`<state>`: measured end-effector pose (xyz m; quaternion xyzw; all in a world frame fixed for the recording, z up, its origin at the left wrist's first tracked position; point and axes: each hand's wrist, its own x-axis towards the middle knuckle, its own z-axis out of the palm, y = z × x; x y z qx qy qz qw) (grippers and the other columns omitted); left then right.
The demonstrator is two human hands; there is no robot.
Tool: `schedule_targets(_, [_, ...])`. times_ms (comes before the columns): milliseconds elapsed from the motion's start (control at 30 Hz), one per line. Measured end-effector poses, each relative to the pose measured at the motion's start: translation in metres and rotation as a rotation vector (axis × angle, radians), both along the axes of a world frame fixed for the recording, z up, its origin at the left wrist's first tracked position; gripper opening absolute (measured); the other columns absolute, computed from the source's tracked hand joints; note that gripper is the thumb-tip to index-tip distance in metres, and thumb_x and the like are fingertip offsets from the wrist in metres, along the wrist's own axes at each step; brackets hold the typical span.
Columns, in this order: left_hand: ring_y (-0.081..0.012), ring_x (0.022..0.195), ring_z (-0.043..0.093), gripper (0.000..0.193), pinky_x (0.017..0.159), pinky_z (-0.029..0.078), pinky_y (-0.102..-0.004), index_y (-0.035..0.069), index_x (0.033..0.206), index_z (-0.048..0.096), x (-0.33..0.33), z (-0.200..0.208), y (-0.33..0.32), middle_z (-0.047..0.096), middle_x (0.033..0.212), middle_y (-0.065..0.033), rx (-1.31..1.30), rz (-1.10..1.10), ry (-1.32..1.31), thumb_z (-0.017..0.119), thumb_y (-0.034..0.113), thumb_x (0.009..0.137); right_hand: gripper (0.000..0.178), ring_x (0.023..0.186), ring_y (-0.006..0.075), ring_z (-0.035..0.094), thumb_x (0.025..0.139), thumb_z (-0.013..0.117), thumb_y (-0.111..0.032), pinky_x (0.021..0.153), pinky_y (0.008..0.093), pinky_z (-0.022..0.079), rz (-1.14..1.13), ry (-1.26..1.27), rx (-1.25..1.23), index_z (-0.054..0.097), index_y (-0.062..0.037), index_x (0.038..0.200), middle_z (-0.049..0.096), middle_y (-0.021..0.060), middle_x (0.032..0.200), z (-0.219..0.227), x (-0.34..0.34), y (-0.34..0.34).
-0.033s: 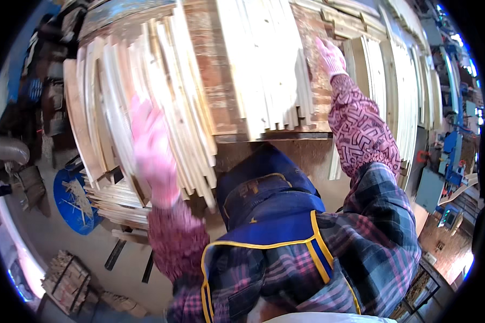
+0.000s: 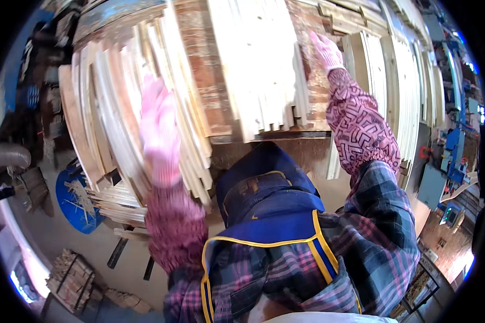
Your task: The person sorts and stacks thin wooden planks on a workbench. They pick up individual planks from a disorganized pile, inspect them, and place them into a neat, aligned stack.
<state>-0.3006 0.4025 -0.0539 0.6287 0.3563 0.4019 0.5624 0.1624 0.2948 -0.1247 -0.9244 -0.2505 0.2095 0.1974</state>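
My left hand (image 2: 160,126), in a pink glove, is stretched out over the left group of wooden strips (image 2: 110,102). Its fingers are extended and slightly blurred; whether the palm touches the wood I cannot tell. My right hand (image 2: 327,52), gloved alike, reaches farther forward with fingers straight and nothing in them. It lies between the middle stack of pale wooden strips (image 2: 258,70) and the upright boards at the right. The middle stack rests on a worn reddish-brown table (image 2: 207,59), its near ends uneven and its top glaring brightly.
More boards (image 2: 396,91) stand in rows along the right side. A blue tub (image 2: 64,212) of wood scraps is on the floor at lower left, beside a low pile of strips (image 2: 118,202). A bundled wood pile (image 2: 70,277) sits nearer. Blue machinery (image 2: 454,151) lines the far right.
My left hand has shifted slightly to the right and forward over the strips. My right hand stays beside the middle stack; the whole view has moved a little.
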Motion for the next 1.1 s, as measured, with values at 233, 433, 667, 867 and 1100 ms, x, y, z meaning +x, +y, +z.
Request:
schedule_targets(233, [-0.0204, 0.114, 0.062, 0.054, 0.100, 0.052, -0.0344, 0.017, 0.155, 0.040, 0.175, -0.158, 0.139, 0.060, 0.137, -0.0130, -0.114, 0.131, 0.476, 0.052, 0.036, 0.105, 0.052, 0.101, 0.0223, 0.063, 0.104, 0.050, -0.046, 0.094, 0.0349, 0.050, 0.350, 0.194, 0.066, 0.058, -0.0112, 0.141, 0.066, 0.0124, 0.129, -0.050, 0.020, 0.049])
schedule_targets(433, [-0.0252, 0.111, 0.065, 0.058, 0.094, 0.056, -0.0388, 0.007, 0.140, 0.055, 0.241, -0.159, 0.099, 0.064, 0.126, -0.0130, -0.925, 0.118, -0.158, 0.069, 0.039, 0.095, 0.098, 0.119, 0.0342, 0.063, 0.080, 0.058, -0.081, 0.104, 0.0421, 0.048, 0.113, 0.281, -0.144, 0.061, 0.0041, 0.130, 0.065, 0.0245, 0.128, 0.000, 0.009, 0.046])
schedule_targets(667, [-0.0277, 0.131, 0.055, 0.096, 0.108, 0.047, -0.0433, 0.004, 0.154, 0.031, 0.259, -0.090, 0.049, 0.059, 0.136, -0.0175, -0.625, -0.164, 0.106, 0.081, 0.039, 0.081, 0.112, 0.114, 0.0330, 0.065, 0.067, 0.069, -0.084, 0.106, 0.0446, 0.044, -0.024, 0.125, -0.014, 0.056, 0.0044, 0.134, 0.069, 0.0234, 0.118, -0.039, 0.036, -0.018])
schedule_targets(867, [-0.0140, 0.081, 0.066, 0.037, 0.070, 0.056, -0.0291, 0.002, 0.120, 0.062, 0.294, 0.004, 0.104, 0.068, 0.093, -0.0048, -0.040, -0.310, -0.177, 0.076, 0.004, 0.086, 0.073, 0.119, 0.0268, 0.066, 0.081, 0.069, -0.071, 0.107, 0.0390, 0.045, 0.149, 0.181, 0.821, 0.069, -0.0078, 0.119, 0.070, 0.0185, 0.122, 0.052, 0.086, -0.020])
schedule_targets(1100, [-0.0208, 0.115, 0.066, 0.039, 0.105, 0.049, -0.0335, -0.003, 0.120, 0.070, 0.345, 0.131, 0.122, 0.072, 0.120, -0.0111, 0.164, -0.554, -0.458, 0.077, 0.016, 0.088, 0.035, 0.087, 0.0114, 0.068, 0.094, 0.073, -0.023, 0.076, 0.0238, 0.056, 0.144, 0.025, 1.109, 0.064, -0.0046, 0.122, 0.072, 0.0039, 0.099, 0.235, 0.098, 0.002])
